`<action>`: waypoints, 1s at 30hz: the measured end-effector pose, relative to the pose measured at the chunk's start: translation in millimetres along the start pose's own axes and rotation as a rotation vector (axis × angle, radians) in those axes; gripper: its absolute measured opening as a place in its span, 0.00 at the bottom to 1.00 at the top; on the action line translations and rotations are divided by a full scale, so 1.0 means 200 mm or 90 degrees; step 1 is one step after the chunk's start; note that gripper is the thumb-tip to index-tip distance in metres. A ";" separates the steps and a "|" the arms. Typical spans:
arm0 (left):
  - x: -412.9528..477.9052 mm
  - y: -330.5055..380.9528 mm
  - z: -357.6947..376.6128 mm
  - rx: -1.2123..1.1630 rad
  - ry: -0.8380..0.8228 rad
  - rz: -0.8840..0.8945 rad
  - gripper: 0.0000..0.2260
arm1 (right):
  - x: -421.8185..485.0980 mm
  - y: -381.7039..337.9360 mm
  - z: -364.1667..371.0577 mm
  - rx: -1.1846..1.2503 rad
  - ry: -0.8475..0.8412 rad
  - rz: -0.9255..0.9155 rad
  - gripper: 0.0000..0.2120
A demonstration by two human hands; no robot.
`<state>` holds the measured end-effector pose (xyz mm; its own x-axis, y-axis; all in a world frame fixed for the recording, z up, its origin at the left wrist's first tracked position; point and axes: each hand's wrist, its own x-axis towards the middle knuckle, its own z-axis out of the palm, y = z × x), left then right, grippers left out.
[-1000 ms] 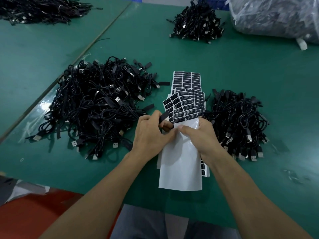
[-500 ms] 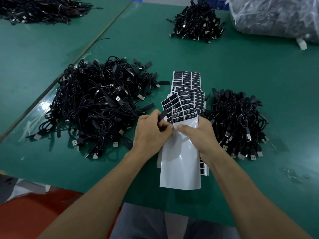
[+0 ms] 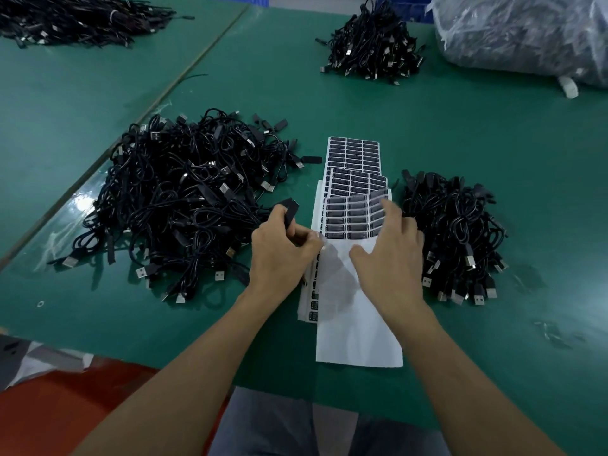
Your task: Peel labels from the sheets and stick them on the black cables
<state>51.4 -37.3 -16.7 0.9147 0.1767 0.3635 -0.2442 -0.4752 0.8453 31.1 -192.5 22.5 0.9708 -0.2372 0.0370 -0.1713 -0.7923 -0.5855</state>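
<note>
Item: label sheet (image 3: 358,327), flat on table (image 3: 493,143) betw. cable piles (image 3: 184,199); thin, floppy, so we'd peel from a label corner. L hand (image 3: 283,255) grips stiff cable plug (image 3: 291,210). R hand (image 3: 391,255) loose, fingers spread, over sheet.

— We sit at a wide table topped with dull green matting (image 3: 493,153), don't we?
— We do, and a second green-topped table (image 3: 65,93) lies just beside it on our left, a thin dark seam (image 3: 184,77) between them.
— Below the near edge we see orange-red floor (image 3: 82,416).
— And a soft white glare (image 3: 82,202) sits on the matting at our left; a blue plastic crate (image 3: 418,8) shows at the far edge.
</note>
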 end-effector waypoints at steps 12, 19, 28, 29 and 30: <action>0.00 0.00 0.00 0.007 -0.011 -0.019 0.21 | -0.04 -0.14 0.08 -0.091 -0.004 -0.199 0.08; 0.00 0.01 0.00 0.006 -0.001 -0.025 0.21 | -0.01 -0.11 0.10 -0.108 0.005 -0.175 0.10; 0.00 0.04 -0.02 -0.022 -0.133 -0.012 0.15 | 0.01 -0.06 0.06 0.434 0.016 0.006 0.07; 0.01 0.04 -0.02 -0.021 -0.138 -0.009 0.14 | 0.02 -0.06 0.05 0.510 0.003 0.040 0.08; 0.01 0.04 -0.02 -0.016 -0.140 -0.002 0.13 | 0.02 -0.05 0.05 0.572 -0.015 0.061 0.08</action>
<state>50.5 -37.6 -7.2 0.9630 -0.0152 0.2692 -0.2467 -0.4531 0.8566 38.9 -180.2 20.8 0.9638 -0.2607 -0.0554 -0.0652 -0.0291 -0.9974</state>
